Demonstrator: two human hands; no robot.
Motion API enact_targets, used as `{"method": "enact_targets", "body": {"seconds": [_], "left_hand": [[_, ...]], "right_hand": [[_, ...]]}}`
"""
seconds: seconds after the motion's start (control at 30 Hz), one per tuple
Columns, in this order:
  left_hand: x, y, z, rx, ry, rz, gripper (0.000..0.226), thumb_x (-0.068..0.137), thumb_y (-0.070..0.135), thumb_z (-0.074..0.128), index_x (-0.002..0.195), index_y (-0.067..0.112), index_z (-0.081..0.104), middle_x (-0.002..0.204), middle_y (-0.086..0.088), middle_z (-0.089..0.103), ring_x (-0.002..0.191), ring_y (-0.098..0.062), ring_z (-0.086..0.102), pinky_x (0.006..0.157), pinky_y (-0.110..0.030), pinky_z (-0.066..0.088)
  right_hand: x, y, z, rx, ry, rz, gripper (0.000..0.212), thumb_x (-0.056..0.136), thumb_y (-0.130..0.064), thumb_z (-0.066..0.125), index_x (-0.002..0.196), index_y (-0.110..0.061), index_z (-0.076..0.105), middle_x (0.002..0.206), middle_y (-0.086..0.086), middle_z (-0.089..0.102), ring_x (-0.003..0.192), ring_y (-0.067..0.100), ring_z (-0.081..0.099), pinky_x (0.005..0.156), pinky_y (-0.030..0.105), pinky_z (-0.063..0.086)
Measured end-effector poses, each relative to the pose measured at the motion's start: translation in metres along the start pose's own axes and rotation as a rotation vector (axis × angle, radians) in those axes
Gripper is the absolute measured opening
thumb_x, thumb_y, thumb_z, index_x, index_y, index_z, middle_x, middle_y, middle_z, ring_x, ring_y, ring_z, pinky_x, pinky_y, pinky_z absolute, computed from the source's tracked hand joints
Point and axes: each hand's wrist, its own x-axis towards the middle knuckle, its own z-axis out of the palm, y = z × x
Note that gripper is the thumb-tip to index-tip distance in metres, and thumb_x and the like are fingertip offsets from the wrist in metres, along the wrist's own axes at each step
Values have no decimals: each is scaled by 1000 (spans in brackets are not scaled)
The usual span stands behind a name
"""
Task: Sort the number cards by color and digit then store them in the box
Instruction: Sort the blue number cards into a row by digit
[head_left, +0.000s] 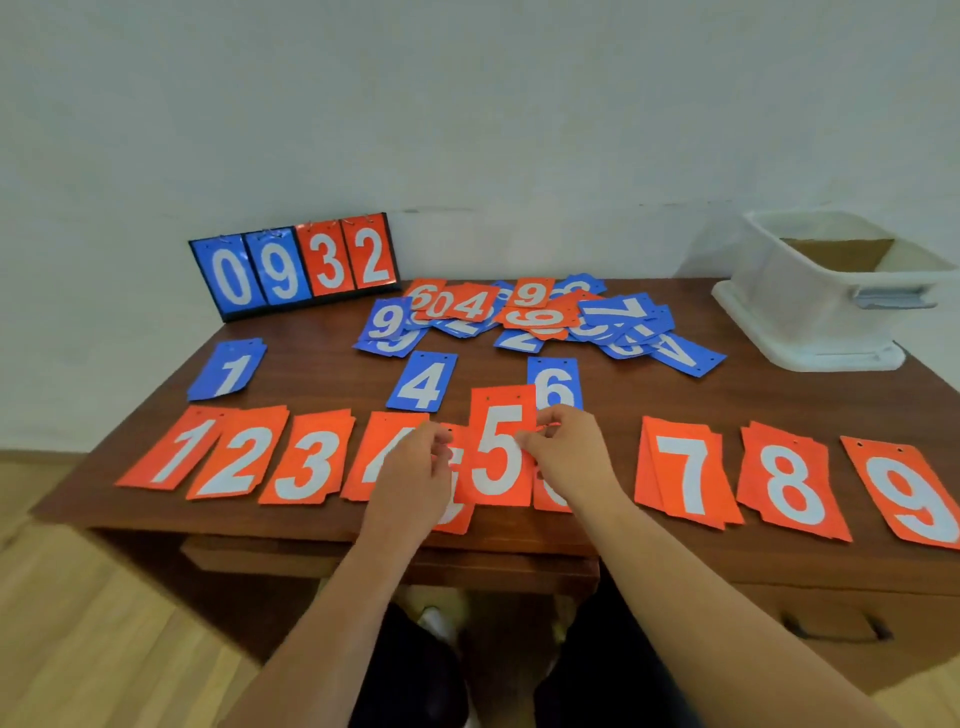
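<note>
Head view: left of the red 5 card (501, 452), red piles 1 to 4 (239, 457) are laid down. Your left hand (415, 467) curls its fingers on that card's left edge, your right hand (566, 447) pinches its right edge, and red piles 7 to 9 (789, 478) lie to its right. Beyond it only blue 1 (227, 370), blue 4 (423, 382) and blue 6 (555, 384) are started and the mixed heap (519, 317) lies unsorted; far right, the box (810, 312) shows no cards, so I judge sorting about half done, storing not begun.

So the row of card stacks (311, 457) runs left to right along the front edge of the table (322, 374), with a 5 card (501, 452) held over its middle. Behind it sit the 1 card (227, 370), 4 card (423, 382) and 6 card (555, 384), then the jumbled pile (524, 317); scoreboard (296, 267) back left, box (810, 306) back right.
</note>
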Motion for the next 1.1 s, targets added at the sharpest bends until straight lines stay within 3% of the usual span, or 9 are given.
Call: {"method": "enact_targets", "body": {"seconds": [0.13,0.27,0.37,0.5,0.6,0.77,0.93,1.1], "left_hand": [[-32,-36,-14,486,-135,160,26,103,32,45,127,28,53,122,6,63,110,-9,59,97,-26,49],[-54,-50,-10,351,-122,189,29,104,33,41,131,30,51,132,14,54,121,-2,50,102,-14,36],[-56,-50,0,267,-141,174,30,104,33,43,134,31,49,137,13,50,125,-1,47,100,-10,33],[-52,-54,6,233,-100,155,33,101,31,52,133,32,46,145,10,35,127,-4,48,88,-2,35],[-49,-60,9,220,-99,185,34,99,31,56,133,31,49,142,12,36,127,-3,47,87,2,32],[-41,-59,5,192,-59,303,31,97,35,58,128,30,55,132,15,40,123,2,37,97,-7,31],[25,-34,-12,138,48,362,15,93,21,62,108,22,60,115,6,54,112,-5,48,91,-18,42],[113,3,-6,190,-43,312,22,96,19,57,118,16,59,120,-1,53,113,-13,50,91,-24,42]], "right_hand": [[11,7,20,-50,13,48,16,84,-18,74,81,-17,59,83,7,67,71,20,60,57,25,42],[16,10,26,-117,-13,62,15,86,-18,73,83,-18,58,91,3,66,84,18,63,64,26,47],[18,11,37,-252,-44,46,17,87,-22,72,100,-13,65,101,3,66,98,20,63,78,30,50],[13,10,47,-445,-72,51,28,92,-26,65,117,-13,61,114,4,65,103,19,62,76,26,47],[7,12,54,-661,-87,8,35,93,-36,62,121,-16,56,121,4,61,102,19,61,79,30,52],[4,9,57,-737,-69,-17,46,89,-42,65,125,-17,52,132,6,47,102,21,61,78,34,55],[23,-8,43,-678,-2,-178,29,94,-41,56,107,-15,56,116,6,51,84,18,55,67,31,46],[86,-24,13,-681,61,-232,40,94,-38,56,122,-10,55,124,10,49,110,26,53,88,37,49]]}}
